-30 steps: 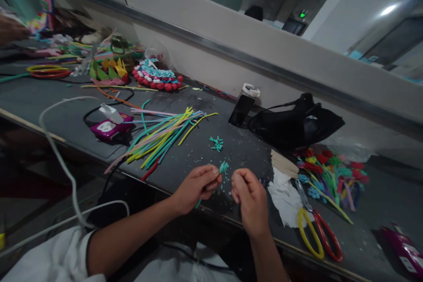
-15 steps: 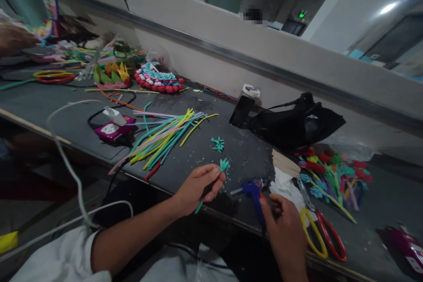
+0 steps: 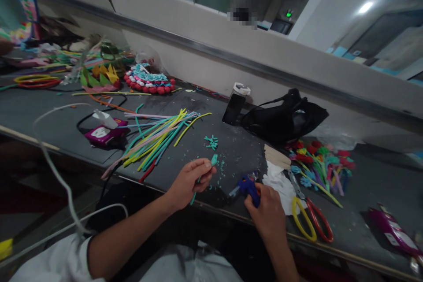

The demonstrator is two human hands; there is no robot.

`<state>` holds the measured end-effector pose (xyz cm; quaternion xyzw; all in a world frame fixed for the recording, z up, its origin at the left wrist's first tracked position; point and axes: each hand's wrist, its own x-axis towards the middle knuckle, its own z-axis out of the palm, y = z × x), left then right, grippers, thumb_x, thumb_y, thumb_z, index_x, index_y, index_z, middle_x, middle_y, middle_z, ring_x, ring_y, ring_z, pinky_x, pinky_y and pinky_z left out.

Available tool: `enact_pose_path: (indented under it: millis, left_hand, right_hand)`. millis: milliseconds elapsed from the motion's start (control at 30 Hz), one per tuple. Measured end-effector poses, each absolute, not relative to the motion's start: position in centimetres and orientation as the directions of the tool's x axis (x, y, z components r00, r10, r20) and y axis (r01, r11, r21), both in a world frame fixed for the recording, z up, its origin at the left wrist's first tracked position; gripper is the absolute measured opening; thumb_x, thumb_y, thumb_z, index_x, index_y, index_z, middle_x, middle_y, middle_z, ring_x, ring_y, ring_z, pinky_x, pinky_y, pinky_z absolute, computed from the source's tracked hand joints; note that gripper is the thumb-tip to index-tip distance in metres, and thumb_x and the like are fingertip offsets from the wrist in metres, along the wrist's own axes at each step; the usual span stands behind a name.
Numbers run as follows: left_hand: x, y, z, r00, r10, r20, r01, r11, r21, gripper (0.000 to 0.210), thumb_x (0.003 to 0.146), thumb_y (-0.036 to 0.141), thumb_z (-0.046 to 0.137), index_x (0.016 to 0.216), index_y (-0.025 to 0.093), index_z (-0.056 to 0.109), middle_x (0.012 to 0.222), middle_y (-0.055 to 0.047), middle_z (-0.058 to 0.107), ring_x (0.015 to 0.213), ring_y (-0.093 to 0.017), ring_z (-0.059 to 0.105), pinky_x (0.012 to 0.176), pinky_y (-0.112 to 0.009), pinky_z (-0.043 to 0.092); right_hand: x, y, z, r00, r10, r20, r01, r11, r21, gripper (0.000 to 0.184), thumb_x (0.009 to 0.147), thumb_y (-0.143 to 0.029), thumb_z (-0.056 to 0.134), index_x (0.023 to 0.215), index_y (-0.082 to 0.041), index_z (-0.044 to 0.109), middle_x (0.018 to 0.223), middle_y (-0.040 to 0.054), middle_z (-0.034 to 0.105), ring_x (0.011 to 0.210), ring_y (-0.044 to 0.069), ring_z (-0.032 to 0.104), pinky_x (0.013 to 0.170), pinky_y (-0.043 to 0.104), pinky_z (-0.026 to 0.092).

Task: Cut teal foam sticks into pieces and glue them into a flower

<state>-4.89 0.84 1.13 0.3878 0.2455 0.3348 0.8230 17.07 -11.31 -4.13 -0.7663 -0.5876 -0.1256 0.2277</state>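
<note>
Between the thumb and fingers of my left hand point(image 3: 195, 178) is a teal pipe-cleaner flower point(image 3: 214, 159), its bunched head up and its stem hanging below my palm. To the right, my right hand point(image 3: 268, 207) is closed around the handle of a blue hot glue gun point(image 3: 248, 188), which lies at the table's front edge with a clear glue stick out of its back. A cluster of short teal pipe-cleaner pieces point(image 3: 211, 142) lies just beyond my left hand, with teal scraps scattered nearby.
Left stands a bundle of long pipe cleaners point(image 3: 161, 141) beside a purple power strip point(image 3: 105, 133). Right are a white cloth point(image 3: 279, 187), scissors point(image 3: 303, 216) with yellow and red handles, and finished pipe-cleaner flowers point(image 3: 325, 163). A phone point(image 3: 234, 108) and black bag point(image 3: 284, 119) sit behind.
My right hand has closed more fully around the glue gun's handle. My left hand still pinches the teal flower. The whole view has shifted slightly.
</note>
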Motion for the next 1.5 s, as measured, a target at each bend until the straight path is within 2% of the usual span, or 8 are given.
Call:
enact_pose_path:
  millis: [133, 233, 333, 433, 567, 800, 1133, 1500]
  left_hand:
    - [-4.9, 0.9, 1.3, 0.646, 0.747, -0.16, -0.368, 0.487, 0.792, 0.025, 0.08, 0.036, 0.067, 0.076, 0.013, 0.058, 0.054, 0.007, 0.036, 0.042, -0.002, 0.021, 0.039, -0.017, 0.011]
    - [-4.7, 0.9, 1.3, 0.653, 0.737, -0.176, -0.365, 0.51, 0.779, 0.023, 0.082, 0.035, 0.065, 0.078, 0.014, 0.057, 0.054, 0.007, 0.036, 0.042, -0.002, 0.021, 0.039, -0.017, 0.01]
    - [-4.7, 0.9, 1.4, 0.673, 0.711, -0.201, -0.354, 0.549, 0.757, 0.022, 0.085, 0.035, 0.061, 0.078, 0.015, 0.056, 0.051, 0.008, 0.035, 0.04, -0.002, 0.019, 0.039, -0.017, 0.01]
    - [-4.8, 0.9, 1.5, 0.686, 0.696, -0.214, -0.34, 0.566, 0.751, 0.022, 0.086, 0.035, 0.058, 0.077, 0.015, 0.055, 0.05, 0.008, 0.036, 0.039, -0.002, 0.02, 0.038, -0.017, 0.01]
    - [-5.0, 1.0, 1.6, 0.669, 0.712, -0.21, -0.334, 0.542, 0.771, 0.023, 0.087, 0.034, 0.055, 0.074, 0.015, 0.053, 0.049, 0.008, 0.035, 0.04, -0.003, 0.02, 0.038, -0.017, 0.01]
    - [-5.3, 1.2, 1.8, 0.611, 0.763, -0.211, -0.317, 0.48, 0.818, 0.022, 0.086, 0.032, 0.055, 0.071, 0.016, 0.051, 0.047, 0.008, 0.034, 0.04, -0.004, 0.02, 0.038, -0.017, 0.009]
    - [-5.1, 1.2, 1.3, 0.63, 0.748, -0.209, -0.316, 0.492, 0.811, 0.024, 0.086, 0.036, 0.057, 0.074, 0.016, 0.053, 0.049, 0.008, 0.034, 0.041, -0.004, 0.019, 0.04, -0.018, 0.009]
    - [-5.0, 1.0, 1.7, 0.629, 0.747, -0.217, -0.279, 0.477, 0.834, 0.026, 0.085, 0.036, 0.058, 0.071, 0.016, 0.052, 0.052, 0.008, 0.032, 0.044, -0.004, 0.019, 0.04, -0.017, 0.009]
  right_hand:
    - [16.5, -12.5, -2.2, 0.489, 0.746, 0.451, 0.794, -0.167, -0.584, 0.045, 0.077, -0.033, 0.059, 0.118, -0.015, 0.057, 0.098, 0.0106, 0.063, 0.085, 0.024, 0.059, 0.077, 0.039, 0.049]
    - [15.9, -13.6, 0.2, 0.704, 0.691, 0.165, 0.256, -0.03, -0.966, 0.042, 0.078, -0.036, 0.06, 0.116, -0.018, 0.06, 0.08, 0.0041, 0.064, 0.058, 0.016, 0.055, 0.053, 0.029, 0.045]
    - [14.7, -13.9, 1.9, 0.692, 0.722, 0.021, -0.189, 0.21, -0.959, 0.035, 0.075, -0.034, 0.062, 0.108, -0.021, 0.062, 0.087, 0.006, 0.067, 0.055, 0.014, 0.055, 0.047, 0.027, 0.042]
    - [13.1, -13.5, 2.1, 0.592, 0.803, -0.066, -0.312, 0.152, -0.938, 0.024, 0.075, -0.035, 0.069, 0.095, -0.021, 0.066, 0.079, 0.0058, 0.067, 0.053, 0.013, 0.053, 0.044, 0.024, 0.037]
    - [11.7, -12.6, 1.1, 0.501, 0.853, -0.144, -0.294, 0.012, -0.956, 0.023, 0.076, -0.038, 0.071, 0.083, -0.017, 0.068, 0.074, 0.0056, 0.067, 0.05, 0.013, 0.054, 0.047, 0.027, 0.042]
    - [10.5, -11.6, 0.8, 0.532, 0.846, 0.042, 0.005, 0.046, -0.999, 0.029, 0.085, -0.042, 0.063, 0.102, -0.019, 0.065, 0.073, 0.0015, 0.065, 0.06, 0.014, 0.058, 0.056, 0.026, 0.049]
    - [10.7, -10.9, 1.9, 0.484, 0.873, -0.056, -0.182, 0.037, -0.983, 0.047, 0.079, -0.042, 0.07, 0.116, -0.02, 0.054, 0.068, 0.0001, 0.064, 0.052, 0.014, 0.057, 0.047, 0.026, 0.047]
    - [9.3, -11.2, 3.3, 0.53, 0.843, 0.098, 0.285, -0.068, -0.956, 0.052, 0.071, -0.044, 0.074, 0.115, -0.02, 0.057, 0.071, -0.0006, 0.065, 0.055, 0.014, 0.058, 0.054, 0.026, 0.05]
